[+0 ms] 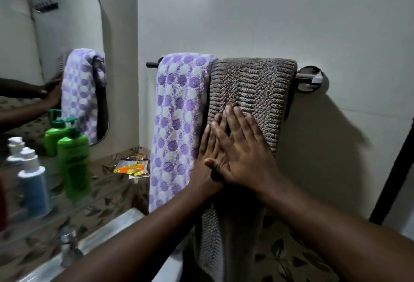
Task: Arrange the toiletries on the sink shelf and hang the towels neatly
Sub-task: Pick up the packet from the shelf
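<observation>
A brown ribbed towel (253,84) hangs over the towel bar (310,78) on the white wall. Beside it on the left hangs a purple and white dotted towel (177,111). My right hand (244,147) lies flat on the brown towel with its fingers straight. My left hand (208,158) presses flat at the brown towel's left edge, partly under my right hand. On the glass sink shelf (100,194) at the left stand a green pump bottle (75,160) and a blue bottle with a white cap (33,187).
A mirror (67,35) hangs at the left and reflects the dotted towel and my hands. An orange and yellow packet (132,166) lies on the leaf-patterned ledge. The sink (100,239) and its tap (68,246) are below. A dark vertical frame (394,178) stands at the right.
</observation>
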`<move>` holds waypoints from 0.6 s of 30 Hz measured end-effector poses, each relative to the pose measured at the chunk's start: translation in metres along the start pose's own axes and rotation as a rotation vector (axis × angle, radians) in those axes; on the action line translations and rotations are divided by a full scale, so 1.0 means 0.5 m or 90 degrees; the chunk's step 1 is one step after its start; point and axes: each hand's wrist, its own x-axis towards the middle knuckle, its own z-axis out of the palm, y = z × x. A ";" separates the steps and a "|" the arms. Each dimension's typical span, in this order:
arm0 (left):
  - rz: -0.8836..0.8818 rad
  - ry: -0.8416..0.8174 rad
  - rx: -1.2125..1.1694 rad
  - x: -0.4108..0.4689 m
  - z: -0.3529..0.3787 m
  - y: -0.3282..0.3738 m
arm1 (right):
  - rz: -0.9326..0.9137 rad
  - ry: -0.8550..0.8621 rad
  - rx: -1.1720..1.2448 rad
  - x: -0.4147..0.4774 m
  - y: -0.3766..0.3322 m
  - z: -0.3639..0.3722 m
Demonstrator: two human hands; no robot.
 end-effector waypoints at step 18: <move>-0.362 -0.129 0.114 -0.280 -0.155 -0.146 | 0.058 -0.159 0.493 -0.015 -0.303 0.070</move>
